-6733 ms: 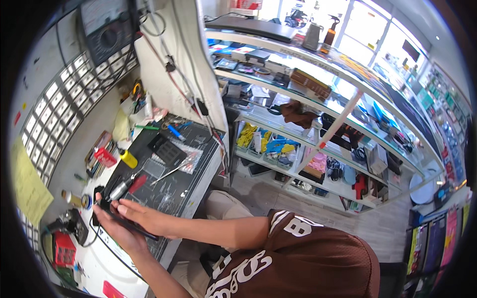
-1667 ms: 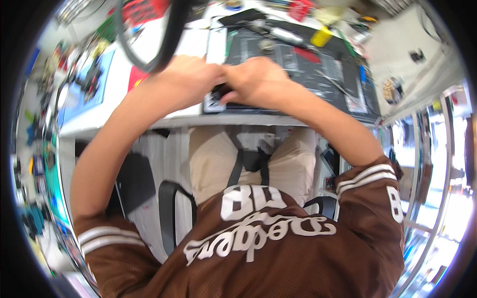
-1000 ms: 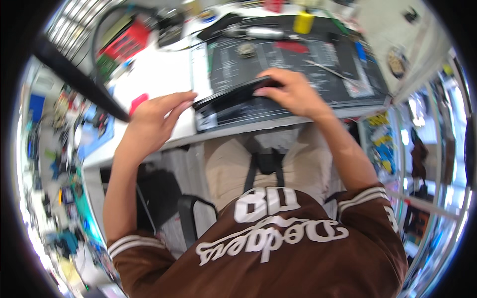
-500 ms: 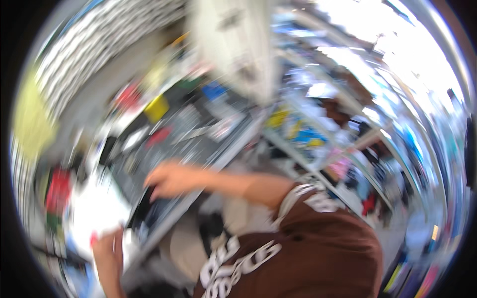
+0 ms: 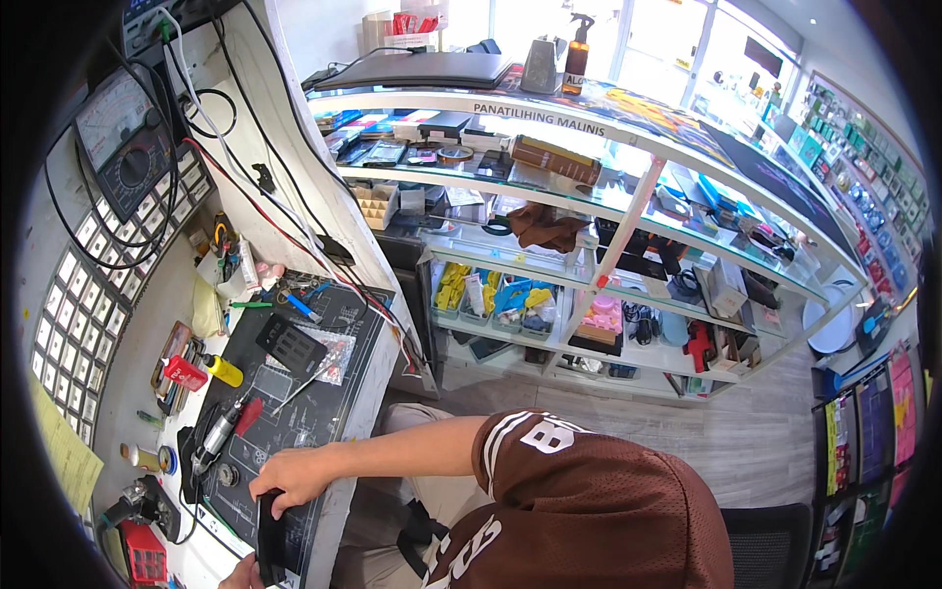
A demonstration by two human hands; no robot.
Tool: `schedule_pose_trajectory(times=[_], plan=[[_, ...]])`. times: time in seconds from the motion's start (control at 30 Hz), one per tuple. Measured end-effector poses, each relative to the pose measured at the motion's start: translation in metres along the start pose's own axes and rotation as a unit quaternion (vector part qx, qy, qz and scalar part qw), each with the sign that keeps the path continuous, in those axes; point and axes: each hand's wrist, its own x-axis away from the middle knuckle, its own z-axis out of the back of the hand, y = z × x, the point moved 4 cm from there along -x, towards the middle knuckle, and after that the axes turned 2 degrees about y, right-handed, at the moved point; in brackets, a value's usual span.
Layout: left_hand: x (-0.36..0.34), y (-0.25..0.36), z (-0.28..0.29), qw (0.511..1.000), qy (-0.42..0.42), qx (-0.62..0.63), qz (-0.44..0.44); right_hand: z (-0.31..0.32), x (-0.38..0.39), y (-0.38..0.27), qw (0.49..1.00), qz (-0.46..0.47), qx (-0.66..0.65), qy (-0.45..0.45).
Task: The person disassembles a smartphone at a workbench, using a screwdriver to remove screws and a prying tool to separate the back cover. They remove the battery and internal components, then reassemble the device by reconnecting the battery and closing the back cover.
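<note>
- The thing in hand is a thin black slab (image 5: 270, 542), in the lower left of the frame, near the front edge of the dark mat (image 5: 340, 381) on the bench; its long side runs roughly up and down the picture.
- The right hand (image 5: 291, 477) pinches the slab's upper end, thumb on the near side and fingers curled over the far side.
- The left hand (image 5: 241, 575) is at the lower end, just at the frame's bottom edge; whether it grips the slab or only touches it, I cannot tell.
- From its thin, flat build I judge the slab light and stiff, unlikely to bend much without harm. Its face looks smooth and dark, so it may slip under dry fingertips, and if it is glass, a knock or twist could crack it.
- The ends and long edges seem the safest places to hold, with even pressure and no thumb pushed into the middle.
- A silver hand tool (image 5: 218, 440) and a small round metal part (image 5: 228, 475) lie near the right hand.
- Most of the left hand and its forearm are cut off. Whether the slab touches the mat is unclear, and its underside is hidden.
</note>
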Motion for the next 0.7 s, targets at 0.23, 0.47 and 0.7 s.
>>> schedule_pose_trajectory(times=[0.23,0.47,0.7], plan=[[-0.046,0.038,-0.004,0.999,-0.003,-0.032,0.009,-0.001,0.003,0.002,1.0,0.012,0.005,0.009],[-0.078,0.068,-0.002,0.986,0.132,0.017,-0.096,-0.005,-0.003,0.007,0.999,-0.017,-0.004,0.046],[-0.074,0.045,0.006,0.952,0.23,0.19,-0.066,0.053,-0.01,-0.018,0.972,0.006,-0.199,0.127]])
